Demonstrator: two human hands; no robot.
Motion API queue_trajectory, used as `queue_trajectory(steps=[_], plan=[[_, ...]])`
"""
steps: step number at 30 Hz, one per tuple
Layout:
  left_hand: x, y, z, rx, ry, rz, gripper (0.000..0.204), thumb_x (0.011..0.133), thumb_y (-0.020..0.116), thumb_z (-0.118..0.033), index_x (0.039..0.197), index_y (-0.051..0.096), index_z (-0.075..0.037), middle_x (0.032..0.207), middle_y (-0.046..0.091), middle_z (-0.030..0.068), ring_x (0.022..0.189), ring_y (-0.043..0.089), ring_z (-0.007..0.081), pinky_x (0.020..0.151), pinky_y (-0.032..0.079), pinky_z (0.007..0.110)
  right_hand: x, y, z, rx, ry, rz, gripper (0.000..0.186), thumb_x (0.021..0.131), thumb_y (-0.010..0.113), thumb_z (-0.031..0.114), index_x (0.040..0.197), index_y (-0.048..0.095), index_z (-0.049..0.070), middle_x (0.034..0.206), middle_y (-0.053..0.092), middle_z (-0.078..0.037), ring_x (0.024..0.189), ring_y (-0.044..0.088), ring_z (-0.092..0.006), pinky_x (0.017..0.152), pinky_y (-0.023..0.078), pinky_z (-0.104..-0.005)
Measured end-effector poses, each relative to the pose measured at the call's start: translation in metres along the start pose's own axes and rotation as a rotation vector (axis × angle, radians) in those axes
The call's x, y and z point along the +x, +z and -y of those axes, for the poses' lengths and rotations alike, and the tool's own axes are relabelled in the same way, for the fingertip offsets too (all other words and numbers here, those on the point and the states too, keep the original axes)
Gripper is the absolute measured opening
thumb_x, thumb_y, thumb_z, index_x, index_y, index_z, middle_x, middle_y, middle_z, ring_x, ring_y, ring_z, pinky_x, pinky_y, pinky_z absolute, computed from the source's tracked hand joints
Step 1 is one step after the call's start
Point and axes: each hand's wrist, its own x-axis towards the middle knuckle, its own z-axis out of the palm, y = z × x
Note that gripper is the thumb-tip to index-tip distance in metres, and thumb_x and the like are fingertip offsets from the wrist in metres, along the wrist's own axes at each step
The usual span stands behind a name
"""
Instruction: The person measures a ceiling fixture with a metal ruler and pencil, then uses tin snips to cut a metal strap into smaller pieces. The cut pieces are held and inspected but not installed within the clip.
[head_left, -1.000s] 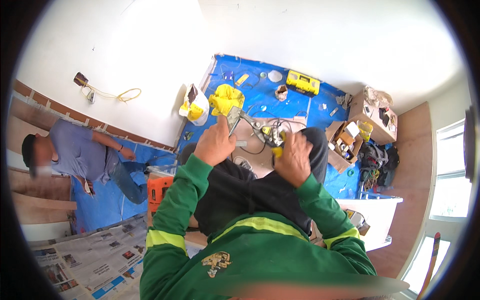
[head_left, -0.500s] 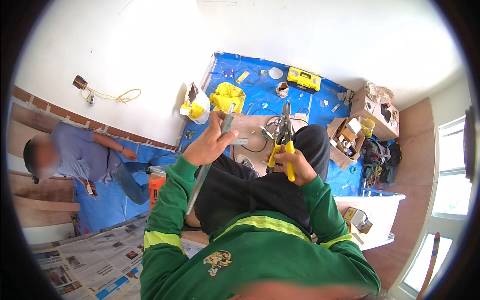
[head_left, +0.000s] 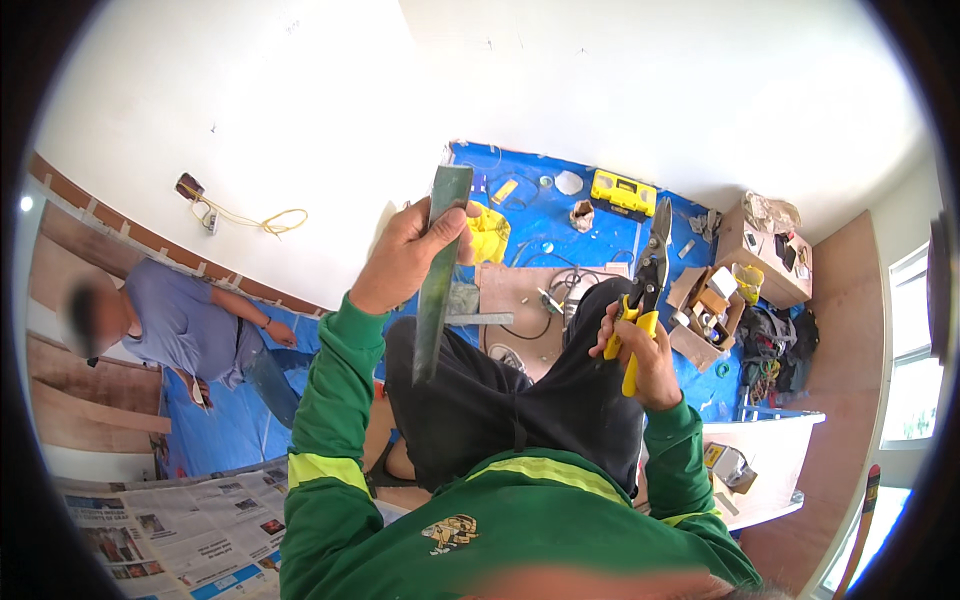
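Observation:
My left hand (head_left: 400, 258) grips a long greenish-grey metal strip (head_left: 436, 300) near its upper end, thumb across its face. The strip hangs down almost upright, its lower end over my left thigh. Closed round the yellow handles of a pair of tin snips (head_left: 653, 262), my right hand (head_left: 652, 368) holds them with the dark blades pointing up and away from me. The snips and the strip are well apart. Beyond my lap, a plywood board (head_left: 530, 335) carries a flat grey metal bar (head_left: 482, 319) and a cable.
At far left a person (head_left: 195, 318) sits on the blue sheeting (head_left: 225, 430). A yellow toolbox (head_left: 623, 192) stands by the wall. On the right are an open carton (head_left: 697, 350) of supplies and a low white surface (head_left: 765, 450). Newspapers (head_left: 190, 535) cover the lower left.
The metal strip has turned, so its broad face now shows, and it stands more upright. My right hand has moved right with the snips. The whole view has shifted a little.

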Motion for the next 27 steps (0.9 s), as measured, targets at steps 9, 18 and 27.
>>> queue_trajectory(steps=[9,18,27], plan=[[-0.034,0.068,-0.02,0.606,0.581,0.333,0.055,0.071,0.076,0.007,0.113,0.085,-0.027,0.13,0.066,0.0036,0.131,0.054,0.0314,0.116,0.044,0.046,0.057,0.067,-0.028,0.628,0.225,0.224,0.054,0.109,0.064,0.048,0.135,0.058,0.001,0.113,0.069,-0.01,0.095,0.071,-0.0204,0.078,0.06,-0.0357],[-0.062,0.082,0.086,-0.414,-0.247,-0.08,0.079,0.099,0.078,-0.011,0.167,0.038,-0.011,0.145,0.051,0.0168,0.122,0.064,0.0292,0.107,0.052,0.043,0.067,0.057,-0.033,0.23,-0.018,-0.098,0.03,0.09,0.073,0.004,0.118,0.068,-0.004,0.105,0.074,-0.01,0.09,0.073,-0.0208,0.08,0.059,-0.0371],[-0.027,0.107,0.123,-0.387,-0.201,0.177,0.081,0.094,0.082,-0.006,0.162,0.037,-0.001,0.143,0.056,0.012,0.122,0.064,0.0198,0.102,0.057,0.034,0.061,0.034,-0.038,-0.265,-0.123,-0.055,0.044,0.093,0.082,0.016,0.128,0.062,-0.001,0.108,0.071,-0.006,0.099,0.066,-0.0151,0.088,0.054,-0.0323]])
